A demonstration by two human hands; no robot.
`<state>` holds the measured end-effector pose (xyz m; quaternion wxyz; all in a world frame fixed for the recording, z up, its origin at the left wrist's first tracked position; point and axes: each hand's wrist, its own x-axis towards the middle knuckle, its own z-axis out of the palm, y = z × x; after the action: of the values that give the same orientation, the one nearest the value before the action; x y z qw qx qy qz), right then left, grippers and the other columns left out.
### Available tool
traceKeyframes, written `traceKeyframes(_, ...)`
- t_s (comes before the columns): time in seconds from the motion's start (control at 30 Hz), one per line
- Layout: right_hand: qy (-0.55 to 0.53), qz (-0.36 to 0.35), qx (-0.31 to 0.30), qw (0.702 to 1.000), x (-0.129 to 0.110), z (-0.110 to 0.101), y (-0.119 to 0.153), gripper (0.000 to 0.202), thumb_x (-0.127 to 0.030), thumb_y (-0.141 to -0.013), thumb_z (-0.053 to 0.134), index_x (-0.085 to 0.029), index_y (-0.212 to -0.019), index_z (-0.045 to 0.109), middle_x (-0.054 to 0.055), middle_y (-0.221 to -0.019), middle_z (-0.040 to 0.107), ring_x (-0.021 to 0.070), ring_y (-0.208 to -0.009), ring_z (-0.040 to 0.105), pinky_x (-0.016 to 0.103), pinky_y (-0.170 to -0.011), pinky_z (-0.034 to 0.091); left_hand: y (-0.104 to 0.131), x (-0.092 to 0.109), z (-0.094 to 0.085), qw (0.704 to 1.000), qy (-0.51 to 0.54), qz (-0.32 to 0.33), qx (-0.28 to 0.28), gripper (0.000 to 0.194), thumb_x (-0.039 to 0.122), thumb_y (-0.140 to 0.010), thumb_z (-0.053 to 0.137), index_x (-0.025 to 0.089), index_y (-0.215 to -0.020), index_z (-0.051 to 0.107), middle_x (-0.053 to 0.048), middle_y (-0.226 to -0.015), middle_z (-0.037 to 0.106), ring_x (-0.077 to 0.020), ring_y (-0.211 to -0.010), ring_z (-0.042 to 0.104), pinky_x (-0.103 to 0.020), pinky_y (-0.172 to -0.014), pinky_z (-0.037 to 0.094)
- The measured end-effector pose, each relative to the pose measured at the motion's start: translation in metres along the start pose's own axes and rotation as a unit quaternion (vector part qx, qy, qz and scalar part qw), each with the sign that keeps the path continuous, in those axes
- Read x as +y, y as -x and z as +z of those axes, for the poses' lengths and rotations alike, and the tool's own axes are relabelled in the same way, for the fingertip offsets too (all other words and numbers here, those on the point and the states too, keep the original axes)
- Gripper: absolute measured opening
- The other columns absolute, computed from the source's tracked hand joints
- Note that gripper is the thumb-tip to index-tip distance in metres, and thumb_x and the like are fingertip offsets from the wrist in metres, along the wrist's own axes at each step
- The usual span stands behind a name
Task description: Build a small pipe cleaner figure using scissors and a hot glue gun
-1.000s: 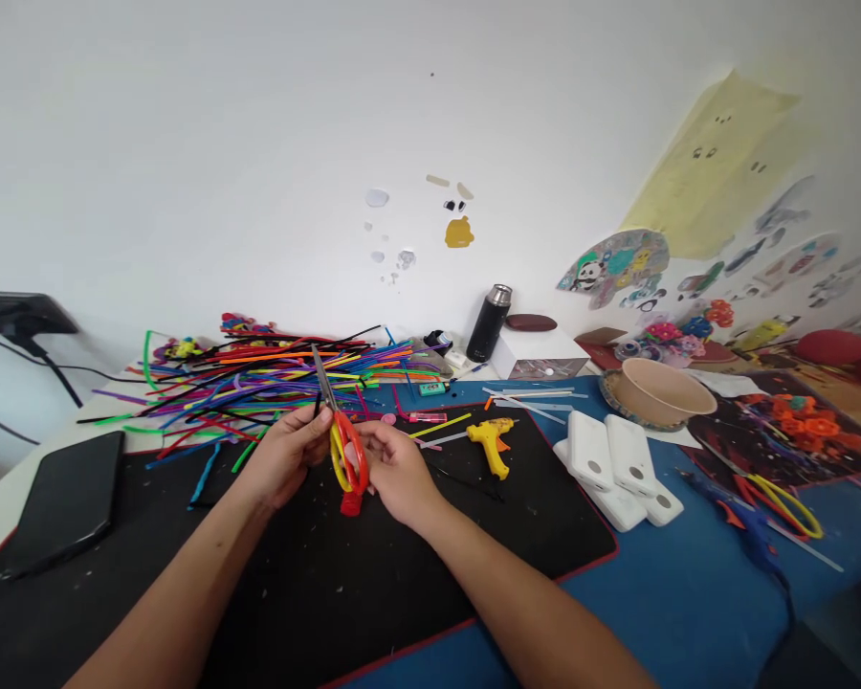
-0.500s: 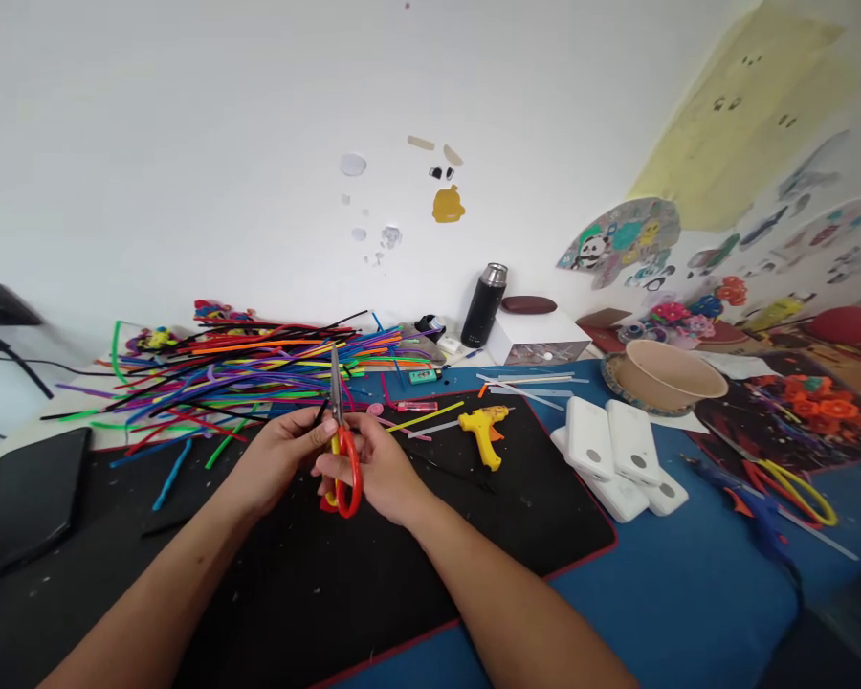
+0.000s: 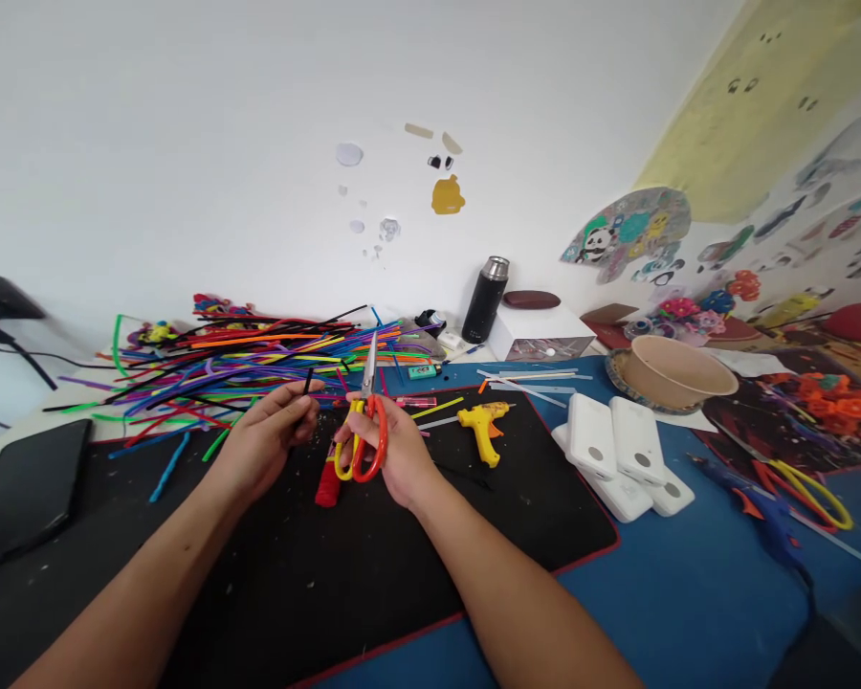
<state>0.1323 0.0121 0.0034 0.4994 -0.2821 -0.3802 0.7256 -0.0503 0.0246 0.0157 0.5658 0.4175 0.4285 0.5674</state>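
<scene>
My left hand (image 3: 269,429) is closed, pinching a short black pipe cleaner (image 3: 308,380) whose end sticks up past the fingers. In my right hand (image 3: 398,445) are scissors (image 3: 370,368) with red and yellow handles, blades together and pointing up and away from me. The two hands are apart, side by side over the black mat (image 3: 394,565). Under the scissors lies a red object (image 3: 328,485), partly hidden by the handles. Behind my hands spreads a big pile of coloured pipe cleaners (image 3: 208,368).
A yellow glue gun (image 3: 485,431) lies right of my hands, with white power banks (image 3: 617,450) beyond it. At the left rests a dark phone (image 3: 25,483). A black thermos (image 3: 486,301) and a white box (image 3: 541,330) stand by the wall; a beige bowl (image 3: 681,368) sits farther right.
My hands have drawn apart: the right one with the scissors moved right, the left one slightly left with the black pipe cleaner. More of the red object on the mat shows now.
</scene>
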Motion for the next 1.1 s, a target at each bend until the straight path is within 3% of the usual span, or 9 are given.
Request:
traceKeyframes(0.27, 0.002, 0.012, -0.036, 0.999, -0.003, -0.003, 0.002, 0.061, -0.070, -0.084, 0.078, -0.019, -0.116, 0.066, -0.001, -0.072, 0.071, 0.0149, -0.050, 0.065, 0.025, -0.049, 0.045, 0.006, 0.022, -0.002, 0.991, -0.114, 0.059, 0.028, 0.040, 0.042, -0.077, 0.089, 0.019, -0.105, 0.073, -0.005, -0.084, 0.075, -0.0129, -0.053, 0.049, -0.025, -0.050, 0.037)
traceKeyframes(0.33, 0.004, 0.012, -0.039, 0.999, -0.003, -0.005, 0.003, 0.062, -0.072, -0.087, 0.074, -0.018, -0.117, 0.066, -0.001, -0.071, 0.071, 0.0152, -0.051, 0.066, 0.025, -0.049, 0.045, 0.006, 0.029, -0.004, 0.986, -0.150, 0.063, 0.024, 0.041, 0.046, -0.077, 0.088, 0.019, -0.105, 0.074, -0.005, -0.079, 0.075, -0.0124, -0.049, 0.046, -0.025, -0.048, 0.035)
traceKeyframes(0.47, 0.010, 0.005, -0.033, 0.999, -0.003, -0.005, 0.002, 0.065, -0.075, -0.088, 0.071, -0.018, -0.119, 0.067, 0.000, -0.072, 0.072, 0.0156, -0.051, 0.067, 0.024, -0.049, 0.044, 0.007, 0.028, -0.010, 0.981, -0.183, 0.053, 0.035, 0.047, 0.061, -0.073, 0.088, 0.019, -0.081, 0.071, -0.002, -0.064, 0.062, -0.0133, -0.055, 0.046, -0.023, -0.050, 0.035)
traceKeyframes(0.53, 0.022, -0.001, -0.037, 0.999, -0.004, -0.004, 0.002, 0.065, -0.075, -0.087, 0.072, -0.018, -0.119, 0.068, 0.000, -0.071, 0.072, 0.0153, -0.049, 0.065, 0.024, -0.048, 0.046, 0.008, 0.020, -0.009, 0.987, -0.158, 0.023, 0.030, 0.054, 0.068, -0.071, 0.088, 0.018, -0.077, 0.068, 0.001, -0.061, 0.053, -0.0121, -0.056, 0.042, -0.021, -0.049, 0.033)
traceKeyframes(0.63, 0.051, 0.002, -0.058, 0.997, -0.006, 0.000, 0.005, 0.061, -0.073, -0.084, 0.076, -0.018, -0.111, 0.071, -0.001, -0.067, 0.070, 0.0141, -0.045, 0.062, 0.025, -0.047, 0.048, 0.012, 0.006, -0.004, 0.995, -0.086, -0.051, -0.028, 0.057, 0.068, -0.070, 0.089, 0.017, -0.074, 0.065, 0.004, -0.061, 0.046, -0.0071, -0.050, 0.029, -0.019, -0.045, 0.021)
traceKeyframes(0.77, 0.091, 0.034, -0.088, 0.991, -0.003, 0.006, 0.009, 0.058, -0.074, -0.080, 0.080, -0.018, -0.094, 0.071, -0.002, -0.063, 0.069, 0.0123, -0.040, 0.057, 0.025, -0.045, 0.049, 0.016, -0.004, 0.003, 0.992, 0.004, -0.112, -0.065, 0.055, 0.062, -0.066, 0.094, 0.015, -0.073, 0.066, 0.007, -0.055, 0.040, -0.0052, -0.047, 0.027, -0.018, -0.043, 0.023)
traceKeyframes(0.87, 0.108, 0.053, -0.105, 0.987, 0.002, 0.014, 0.010, 0.062, -0.076, -0.076, 0.080, -0.018, -0.097, 0.071, -0.003, -0.062, 0.066, 0.0132, -0.044, 0.060, 0.025, -0.046, 0.050, 0.019, -0.005, 0.000, 0.989, 0.034, -0.135, -0.055, 0.050, 0.051, -0.061, 0.100, 0.014, -0.080, 0.072, 0.007, -0.053, 0.045, -0.0038, -0.045, 0.027, -0.016, -0.041, 0.026)
traceKeyframes(0.97, 0.135, 0.064, -0.131, 0.980, 0.001, 0.026, 0.010, 0.069, -0.079, -0.076, 0.078, -0.021, -0.112, 0.071, -0.004, -0.065, 0.065, 0.0139, -0.051, 0.062, 0.025, -0.052, 0.050, 0.020, -0.003, -0.008, 0.988, 0.080, -0.128, -0.035, 0.047, 0.046, -0.059, 0.101, 0.014, -0.083, 0.075, 0.007, -0.051, 0.047, -0.0055, -0.040, 0.032, -0.017, -0.037, 0.031)
traceKeyframes(1.1, 0.298, 0.017, -0.156, 0.942, -0.022, 0.042, 0.014, 0.057, -0.068, -0.085, 0.080, -0.027, -0.124, 0.073, -0.003, -0.078, 0.069, 0.0141, -0.061, 0.063, 0.025, -0.060, 0.048, 0.023, -0.001, -0.013, 0.982, 0.152, -0.106, -0.022, 0.049, 0.043, -0.055, 0.102, 0.016, -0.085, 0.075, 0.000, -0.063, 0.063, -0.0136, -0.044, 0.052, -0.023, -0.036, 0.043)
